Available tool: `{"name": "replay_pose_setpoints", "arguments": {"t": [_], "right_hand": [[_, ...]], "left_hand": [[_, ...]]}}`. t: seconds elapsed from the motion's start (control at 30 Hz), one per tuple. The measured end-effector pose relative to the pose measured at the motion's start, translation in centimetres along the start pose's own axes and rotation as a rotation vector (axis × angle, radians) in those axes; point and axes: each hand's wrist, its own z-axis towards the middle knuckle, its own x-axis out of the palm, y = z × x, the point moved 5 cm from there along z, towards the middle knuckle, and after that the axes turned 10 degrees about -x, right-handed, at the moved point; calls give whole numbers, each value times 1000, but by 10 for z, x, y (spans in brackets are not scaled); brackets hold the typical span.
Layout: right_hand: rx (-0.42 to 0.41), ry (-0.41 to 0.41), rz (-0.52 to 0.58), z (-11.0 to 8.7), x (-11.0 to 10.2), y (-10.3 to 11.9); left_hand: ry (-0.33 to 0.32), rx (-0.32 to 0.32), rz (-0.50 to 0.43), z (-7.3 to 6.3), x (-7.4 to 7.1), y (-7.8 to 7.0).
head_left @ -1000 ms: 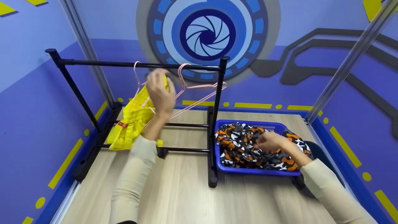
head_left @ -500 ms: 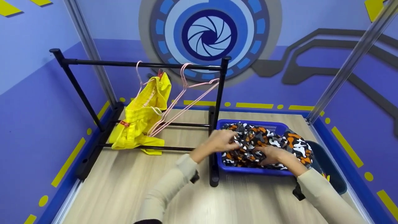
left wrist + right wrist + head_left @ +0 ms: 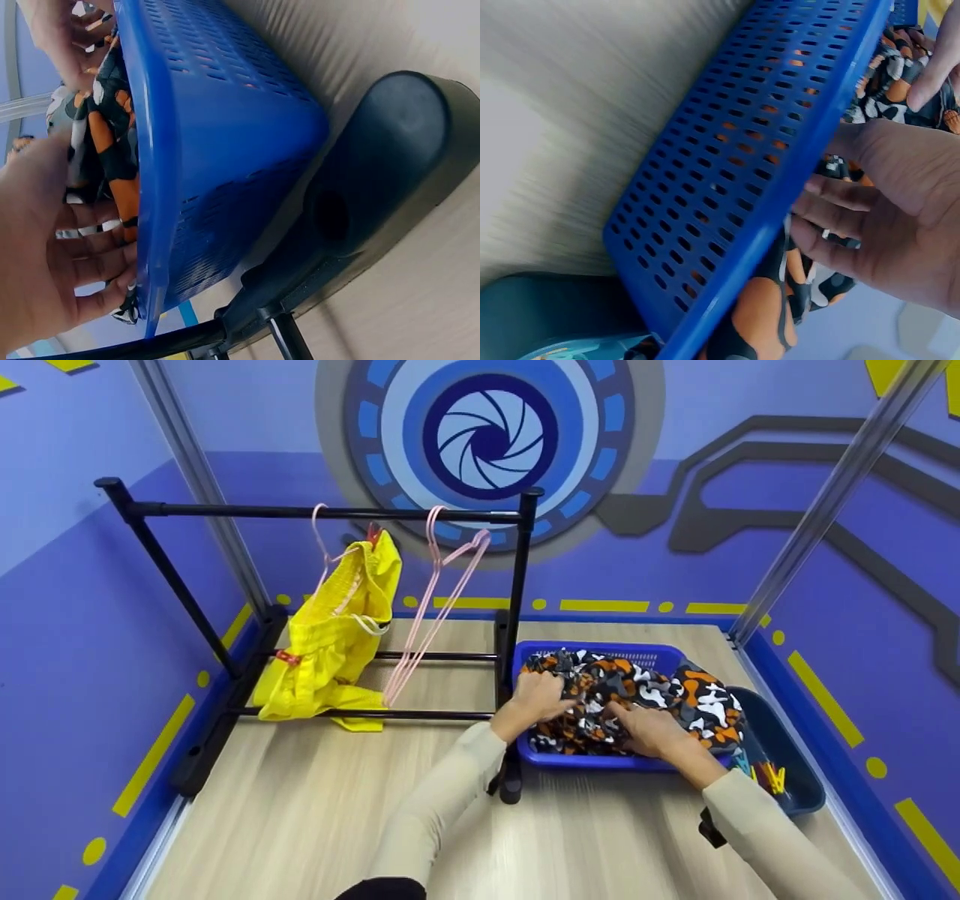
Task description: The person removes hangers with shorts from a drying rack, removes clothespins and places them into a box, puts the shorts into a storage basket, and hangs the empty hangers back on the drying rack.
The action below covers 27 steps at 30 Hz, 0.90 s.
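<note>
Toward the right edge of the counter, left hand grips cloth, half-open right hand touches it; untangling gently before lifting seems best.

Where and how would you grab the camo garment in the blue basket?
Probably by the bunched folds at the middle of the camo garment, pinched from above. The blue basket walls it in at the sides, while loose folds mound up at the open top. The end lying over the right rim, toward the dark tub, looks like a second hold.
</note>
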Motion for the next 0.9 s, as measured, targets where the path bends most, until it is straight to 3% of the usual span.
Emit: {"name": "replay_pose_setpoints", "arguments": {"t": [0.27,0.37,0.5,0.73,0.9], "right_hand": [[23,-139,69,8,-4,-11],[47,-213,196,9,-7,-16],[60,-293,397,8,-15,-23],[90,-264,663,-2,-28,-34],[103,-209,745,-11,-34,-44]], "left_hand": [[73,-16,-127,7,2,12],[97,-25,-180,4,-1,16],[67,-13,-221,-4,-10,26],[-6,9,-234,-14,-31,48],[-37,-8,-180,-14,-43,63]]}}
